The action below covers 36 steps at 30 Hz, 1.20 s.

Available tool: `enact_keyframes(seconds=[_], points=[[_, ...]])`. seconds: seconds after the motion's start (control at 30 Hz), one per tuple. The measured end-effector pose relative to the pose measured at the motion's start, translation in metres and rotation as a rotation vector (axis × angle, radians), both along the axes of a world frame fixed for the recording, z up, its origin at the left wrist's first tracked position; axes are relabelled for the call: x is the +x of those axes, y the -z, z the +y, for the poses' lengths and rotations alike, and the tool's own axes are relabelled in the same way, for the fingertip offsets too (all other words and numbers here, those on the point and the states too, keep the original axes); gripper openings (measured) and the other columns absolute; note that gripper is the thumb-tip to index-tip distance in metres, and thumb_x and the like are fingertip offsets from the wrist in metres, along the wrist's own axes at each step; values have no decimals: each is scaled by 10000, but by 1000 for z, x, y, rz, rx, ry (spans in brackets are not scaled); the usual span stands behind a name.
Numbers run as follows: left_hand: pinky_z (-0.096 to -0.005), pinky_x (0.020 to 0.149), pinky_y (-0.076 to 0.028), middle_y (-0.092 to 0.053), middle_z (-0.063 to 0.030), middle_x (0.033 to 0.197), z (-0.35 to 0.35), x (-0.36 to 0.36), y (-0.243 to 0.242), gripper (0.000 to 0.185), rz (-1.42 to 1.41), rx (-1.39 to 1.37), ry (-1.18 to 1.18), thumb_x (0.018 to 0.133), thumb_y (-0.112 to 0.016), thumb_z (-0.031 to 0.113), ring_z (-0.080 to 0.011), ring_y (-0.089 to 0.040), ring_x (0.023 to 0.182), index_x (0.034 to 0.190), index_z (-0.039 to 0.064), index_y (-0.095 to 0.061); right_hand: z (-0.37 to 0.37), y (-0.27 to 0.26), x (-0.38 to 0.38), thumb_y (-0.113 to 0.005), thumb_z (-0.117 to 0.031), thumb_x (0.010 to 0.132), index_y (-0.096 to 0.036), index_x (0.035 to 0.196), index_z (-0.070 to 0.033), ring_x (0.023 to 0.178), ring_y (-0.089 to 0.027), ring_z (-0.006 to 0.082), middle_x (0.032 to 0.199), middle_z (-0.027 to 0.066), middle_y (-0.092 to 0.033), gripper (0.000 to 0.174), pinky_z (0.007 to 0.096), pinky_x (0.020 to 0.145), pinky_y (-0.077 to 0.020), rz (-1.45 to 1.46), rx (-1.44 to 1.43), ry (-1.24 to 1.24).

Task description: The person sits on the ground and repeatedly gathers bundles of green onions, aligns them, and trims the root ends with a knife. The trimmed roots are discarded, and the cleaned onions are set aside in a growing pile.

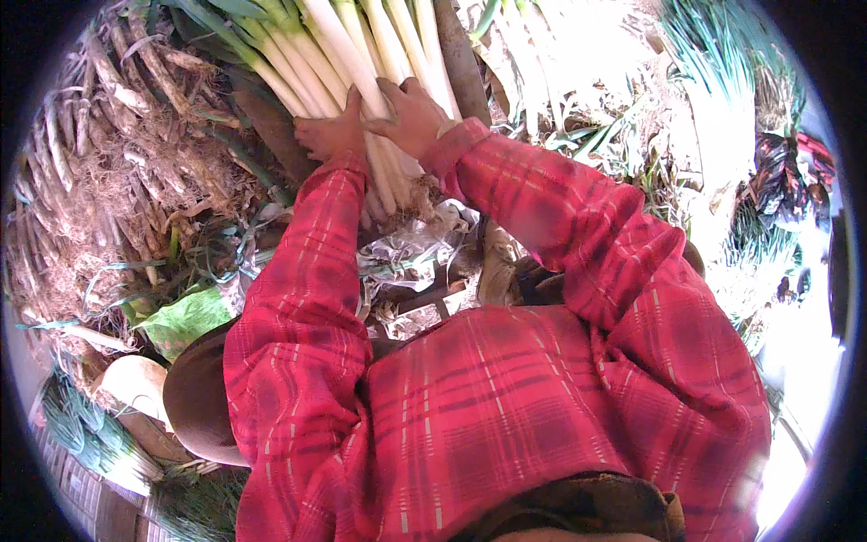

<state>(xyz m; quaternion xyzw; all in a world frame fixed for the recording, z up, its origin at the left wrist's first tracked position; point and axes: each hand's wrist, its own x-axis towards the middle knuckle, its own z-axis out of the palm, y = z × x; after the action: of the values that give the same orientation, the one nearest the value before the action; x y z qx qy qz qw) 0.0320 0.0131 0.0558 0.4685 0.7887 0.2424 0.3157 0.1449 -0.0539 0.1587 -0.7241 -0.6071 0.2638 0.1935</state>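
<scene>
A bundle of large green onions (pixel 318 57), with clean white stalks and green tops, lies before me with its tops pointing away. My left hand (pixel 332 134) grips the left side of the bundle, its thumb lying up along a stalk. Close beside it, my right hand (pixel 410 118) is on the right side, thumb and fingers curled around the white stalks. Below my hands the stalks narrow to a clump of roots (pixel 421 196). The undersides of the stalks are hidden by my hands.
Uncleaned onions (pixel 108 142) with soil and roots are heaped at left. Clear plastic (pixel 413 251) lies below the roots. More white stalks (pixel 525 88) and trimmed leaves (pixel 609 129) lie to the right. Tied-looking green bunches (pixel 711 54) stand in glare; another bunch (pixel 95 430) is at lower left.
</scene>
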Motion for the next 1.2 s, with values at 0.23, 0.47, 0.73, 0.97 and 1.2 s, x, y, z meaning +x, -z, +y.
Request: enact_keyframes(seconds=[0.23,0.47,0.73,0.97,1.2], points=[[-550,1014,-311,-357,-277,1297,2,-3,-4,1247,-76,-67,31,538,-731,724,-417,-356,1241,1323,-109,-237,-28,-17,-19,-616,-234,854,-270,1422,-83,967,-573,455,1068,300,-579,683,479,842,-454,158,-73,130],[-545,1034,-300,-272,-311,1381,10,-9,1,1319,-35,-151,104,559,-703,743,-415,-315,1295,1378,-127,-143,-41,-11,-36,-557,-204,887,-169,1463,-97,930,-597,433,1092,284,-568,703,492,814,-463,-27,-246,3],[-445,1098,-256,-247,-385,1376,11,-27,7,1418,-221,-91,225,536,-672,800,-443,-287,1314,1339,-225,-107,-46,0,-35,-545,-125,856,66,1459,-32,905,-623,430,999,280,-628,864,482,780,-479,-136,-496,-84],[-523,1096,-223,-156,-329,1451,-7,-9,-24,1455,-5,-177,261,503,-733,752,-434,-203,1362,1391,-162,-29,-25,16,-18,-554,-143,818,-115,1444,-22,883,-631,425,976,298,-623,774,497,771,-490,-143,-502,-143],[-518,1080,-254,-238,-320,1404,-11,-12,-16,1427,-71,-111,232,491,-786,695,-426,-287,1314,1377,-164,-70,81,65,54,-517,-471,873,-599,1068,-78,606,-664,273,694,136,-656,446,395,618,-540,-122,135,143]])
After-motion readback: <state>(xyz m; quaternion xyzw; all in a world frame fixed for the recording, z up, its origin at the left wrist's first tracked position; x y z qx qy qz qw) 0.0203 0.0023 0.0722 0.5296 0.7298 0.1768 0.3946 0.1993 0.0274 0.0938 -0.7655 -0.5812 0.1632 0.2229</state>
